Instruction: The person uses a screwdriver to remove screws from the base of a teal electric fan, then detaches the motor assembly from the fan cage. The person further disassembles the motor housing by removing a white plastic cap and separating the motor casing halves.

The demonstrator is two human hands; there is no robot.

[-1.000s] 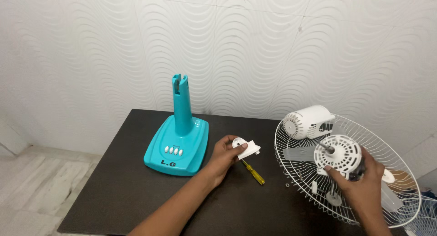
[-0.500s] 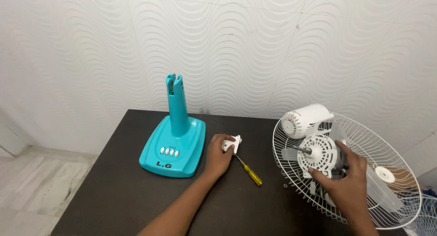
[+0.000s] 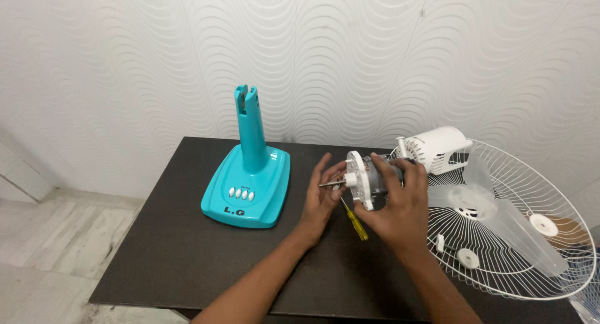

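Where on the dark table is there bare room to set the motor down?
The near-left stretch of the dark table, in front of the turquoise plastic fan base, is bare. So is the strip behind both hands, toward the wall. The right side is crowded: the white wire fan guard holds the translucent blade and the white motor cover; the yellow-handled screwdriver lies mid-table.

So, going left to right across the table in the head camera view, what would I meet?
Turquoise fan base → left hand → fan motor, held by the right hand → clear fan blade lying in the white wire guard.
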